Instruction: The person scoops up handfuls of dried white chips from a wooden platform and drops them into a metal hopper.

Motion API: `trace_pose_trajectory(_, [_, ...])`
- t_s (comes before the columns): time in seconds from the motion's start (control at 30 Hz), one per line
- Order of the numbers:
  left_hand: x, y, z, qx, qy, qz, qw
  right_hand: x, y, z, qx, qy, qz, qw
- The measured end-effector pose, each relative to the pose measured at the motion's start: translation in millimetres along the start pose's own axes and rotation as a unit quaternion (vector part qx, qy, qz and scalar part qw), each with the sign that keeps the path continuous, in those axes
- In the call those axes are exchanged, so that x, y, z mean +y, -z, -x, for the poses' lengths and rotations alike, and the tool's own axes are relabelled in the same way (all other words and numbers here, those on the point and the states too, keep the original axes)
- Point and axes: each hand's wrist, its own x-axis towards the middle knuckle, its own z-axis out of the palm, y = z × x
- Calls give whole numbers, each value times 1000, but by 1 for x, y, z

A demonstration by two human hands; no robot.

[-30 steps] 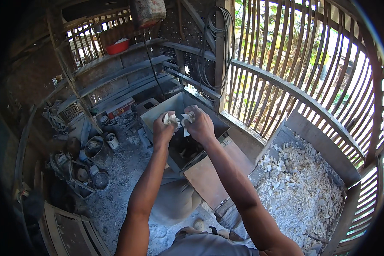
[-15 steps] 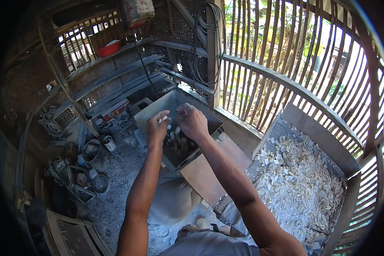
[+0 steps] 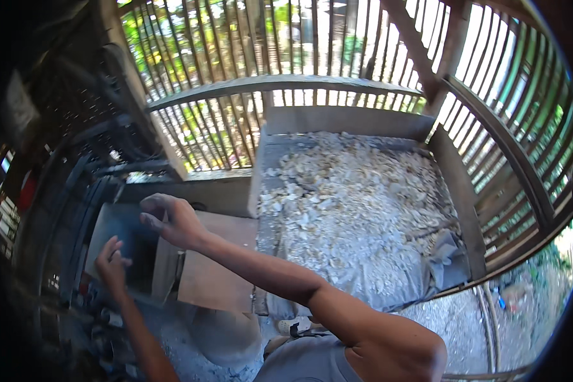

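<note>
My left hand (image 3: 113, 266) is held over the near left side of a metal-walled box (image 3: 164, 267), slightly blurred, its fingers apart and nothing visible in them. Above the box's right side hangs my right hand (image 3: 175, 219), thumb and curved fingers separated, with nothing showing between them. Neither hand appears to touch the box. Its inside is dark and smeared, so I cannot make out its contents. A flat brownish board (image 3: 216, 254) lies right of the box, beneath my right forearm.
On the right, a wide wooden tray (image 3: 344, 121) holds a heap of pale, flaky broken pieces (image 3: 363, 197). A crumpled grey cloth (image 3: 449, 258) lies at its near right corner. A rounded, dusty sack-like form (image 3: 226, 337) is below the board. Slatted walls (image 3: 286, 41) stand behind.
The view has swung right, bringing the whole tray into sight. Pale chunks were dropping from my hands into the box; now none are visible in them, and the fingers are spread wider.
</note>
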Motion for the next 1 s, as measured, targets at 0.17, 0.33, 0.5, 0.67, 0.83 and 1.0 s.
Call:
trace_pose_trajectory(0.17, [21, -15, 0, 47, -49, -116, 991, 44, 155, 95, 179, -100, 96, 974])
trace_pose_trajectory(0.33, [94, -64, 63, 218, -365, -192, 885, 59, 326, 238, 342, -208, 353, 845])
trace_pose_trajectory(0.5, [148, -193, 170, 210, -287, 20, 934, 44, 449, 345, 371, -369, 506, 686])
trace_pose_trajectory(0.67, [178, -356, 238, -141, -182, 135, 964, 74, 550, 389, 361, -428, 544, 625])
trace_pose_trajectory(0.83, [176, -436, 277, -274, -187, 76, 940, 122, 560, 345, 283, -457, 597, 596])
trace_pose_trajectory(1.0, [171, -482, 251, -237, -178, 38, 954, 135, 512, 306, 268, -286, 493, 777])
